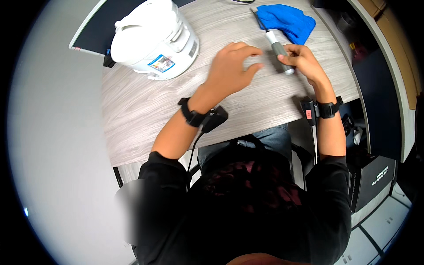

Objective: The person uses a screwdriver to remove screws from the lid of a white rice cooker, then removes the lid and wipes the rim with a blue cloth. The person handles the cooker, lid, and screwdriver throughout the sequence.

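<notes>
My right hand (305, 62) grips the grey and white handle of a screwdriver (276, 46) between thumb and fingers. Its thin dark shaft points away from me, toward a crumpled blue cloth (289, 21). To the left of the screwdriver, my left hand (230, 68) hovers over the desk with nothing in it, thumb and fingers curved but apart. A white lidded appliance that looks like a rice cooker (150, 33), with a carrying handle and a blue label, stands at the far left.
The wood-grain desk (145, 119) carries all of these. A dark panel with a pale rim (90, 31) rises behind the appliance. At the right stands a shelf unit (377, 79), with a black box (373, 181) on the floor below. Straps with small black devices sit on both wrists.
</notes>
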`<action>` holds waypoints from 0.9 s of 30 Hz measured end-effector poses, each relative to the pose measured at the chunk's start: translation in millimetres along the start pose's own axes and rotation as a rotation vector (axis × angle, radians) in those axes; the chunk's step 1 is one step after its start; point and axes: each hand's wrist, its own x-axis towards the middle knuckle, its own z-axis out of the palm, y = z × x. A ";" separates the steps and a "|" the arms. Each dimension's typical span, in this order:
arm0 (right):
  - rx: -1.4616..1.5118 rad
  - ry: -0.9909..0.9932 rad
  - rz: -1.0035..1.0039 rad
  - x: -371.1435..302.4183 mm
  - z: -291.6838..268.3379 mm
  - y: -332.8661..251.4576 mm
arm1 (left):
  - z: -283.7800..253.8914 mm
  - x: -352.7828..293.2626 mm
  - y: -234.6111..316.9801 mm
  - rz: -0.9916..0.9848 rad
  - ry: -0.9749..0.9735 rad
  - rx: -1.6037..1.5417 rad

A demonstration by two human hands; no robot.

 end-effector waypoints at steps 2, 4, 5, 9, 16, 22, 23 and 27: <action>-0.092 -0.047 0.014 12.8 18.1 -6.8 | -37.7 -12.3 1.7 0.033 0.119 0.124; -0.208 -0.056 0.022 24.5 35.5 -7.6 | -70.1 -20.9 -3.1 0.074 0.283 0.341; -0.254 -0.063 0.032 29.5 41.6 -9.8 | -84.8 -25.5 -4.8 0.052 0.348 0.459; -0.444 -0.033 0.073 58.2 55.3 -4.4 | -119.2 -35.3 -13.6 -0.174 0.501 0.803; -0.617 0.020 0.120 85.5 75.3 -10.1 | -117.9 -51.0 -33.6 -0.326 0.338 0.775; -0.650 0.097 0.160 106.0 74.1 -4.3 | -116.2 -48.4 -39.0 -0.266 0.415 0.781; -0.641 0.099 0.160 107.3 73.6 -4.0 | -117.6 -49.1 -40.6 -0.245 0.420 0.758; -0.635 0.264 -0.007 108.1 73.3 1.5 | -130.7 -51.4 -50.2 -0.177 0.423 0.645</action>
